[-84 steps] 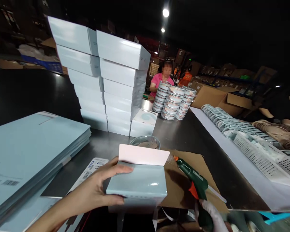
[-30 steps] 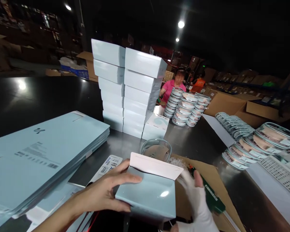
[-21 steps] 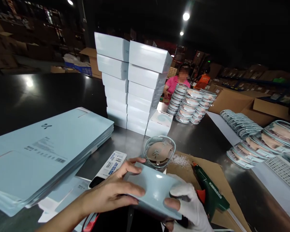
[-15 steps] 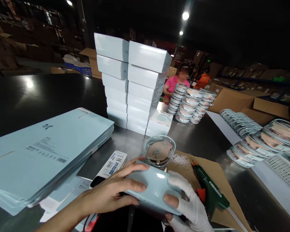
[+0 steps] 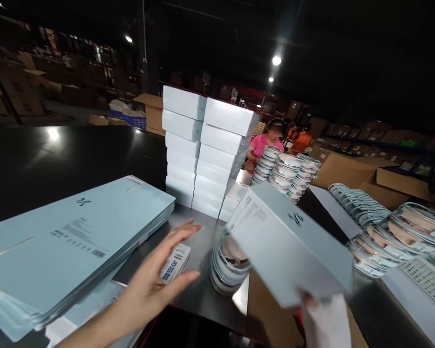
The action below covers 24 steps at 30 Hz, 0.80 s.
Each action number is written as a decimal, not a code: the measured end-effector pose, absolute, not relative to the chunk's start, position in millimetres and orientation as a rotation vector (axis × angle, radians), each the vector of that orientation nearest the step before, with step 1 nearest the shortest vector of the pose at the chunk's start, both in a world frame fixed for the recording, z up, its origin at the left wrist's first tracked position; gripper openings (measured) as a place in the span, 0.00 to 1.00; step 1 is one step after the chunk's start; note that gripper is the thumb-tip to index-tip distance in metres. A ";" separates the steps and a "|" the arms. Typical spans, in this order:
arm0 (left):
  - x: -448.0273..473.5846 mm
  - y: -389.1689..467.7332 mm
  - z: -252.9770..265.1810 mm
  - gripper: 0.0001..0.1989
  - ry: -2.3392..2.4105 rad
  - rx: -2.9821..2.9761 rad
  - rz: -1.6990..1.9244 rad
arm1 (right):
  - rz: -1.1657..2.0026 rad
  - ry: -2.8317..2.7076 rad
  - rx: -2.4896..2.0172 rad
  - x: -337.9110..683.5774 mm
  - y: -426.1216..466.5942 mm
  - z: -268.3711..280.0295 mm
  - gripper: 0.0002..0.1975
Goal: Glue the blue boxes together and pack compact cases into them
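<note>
A closed light blue box (image 5: 286, 241) is tilted in the air, gripped at its near lower end by my right hand (image 5: 324, 316), which wears a white glove and is partly blurred. My bare left hand (image 5: 155, 275) hangs open over the table, its thumb and fingers apart and nothing between them. Just behind that hand lies a small white printed box (image 5: 176, 263). Between my hands stands a short stack of round clear-lidded containers (image 5: 226, 270). Two columns of like light blue boxes (image 5: 203, 159) rise beyond it.
Flat light blue cartons (image 5: 79, 237) lie piled at left. More round containers stand stacked at the back (image 5: 286, 169) and at right (image 5: 398, 232). A cardboard sheet (image 5: 264, 309) lies under the held box. A person in pink (image 5: 263, 145) sits across the table (image 5: 199, 295).
My right hand has raised the box up and to the right, turning it. My left hand has let go and moved left. The view has tilted, and the glue gun is now hidden.
</note>
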<state>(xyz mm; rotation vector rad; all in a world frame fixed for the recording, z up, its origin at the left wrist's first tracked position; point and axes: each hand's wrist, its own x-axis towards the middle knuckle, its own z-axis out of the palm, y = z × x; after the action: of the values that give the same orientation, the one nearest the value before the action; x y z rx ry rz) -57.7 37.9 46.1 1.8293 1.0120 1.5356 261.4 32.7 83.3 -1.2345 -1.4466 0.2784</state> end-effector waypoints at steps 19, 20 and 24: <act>-267.1 100.7 67.0 0.27 2.600 1.898 1.392 | -0.479 -2.058 -1.505 211.3 189.8 123.9 0.20; -263.5 95.3 74.7 0.26 2.619 1.874 1.424 | -0.506 -2.041 -1.442 214.0 170.8 126.7 0.18; -241.0 59.0 95.8 0.13 2.243 1.953 1.623 | -0.782 -1.812 -1.073 213.6 83.8 116.1 0.12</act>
<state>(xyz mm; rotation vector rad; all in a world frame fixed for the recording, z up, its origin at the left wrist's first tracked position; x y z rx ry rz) -241.0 59.0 95.8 1.9531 2.2435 1.6225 213.6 83.8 116.1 -1.0726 -1.8124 -0.7817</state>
